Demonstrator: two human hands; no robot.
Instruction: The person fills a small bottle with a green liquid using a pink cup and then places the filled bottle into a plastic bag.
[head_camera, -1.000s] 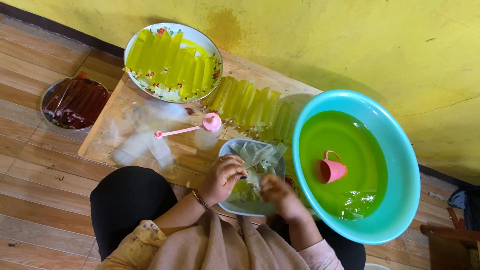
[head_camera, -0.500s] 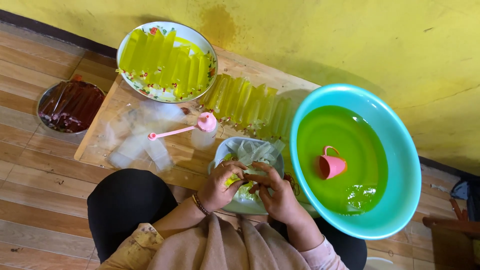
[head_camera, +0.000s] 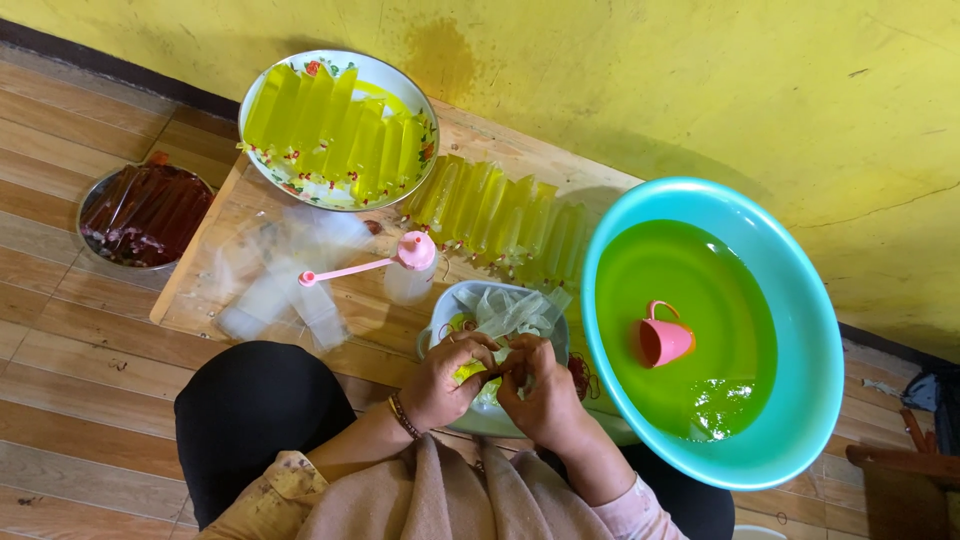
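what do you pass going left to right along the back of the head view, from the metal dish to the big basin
metal dish of dark brown sticks → white bowl of yellow-green packets → row of yellow-green packets on the board → turquoise basin

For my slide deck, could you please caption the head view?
Both hands, left and right, pinch a small bag of green liquid over a bowl beside a teal basin.

small white bowl mostly hidden under both hands, yellow piece between fingers barely visible, clear bags blurred
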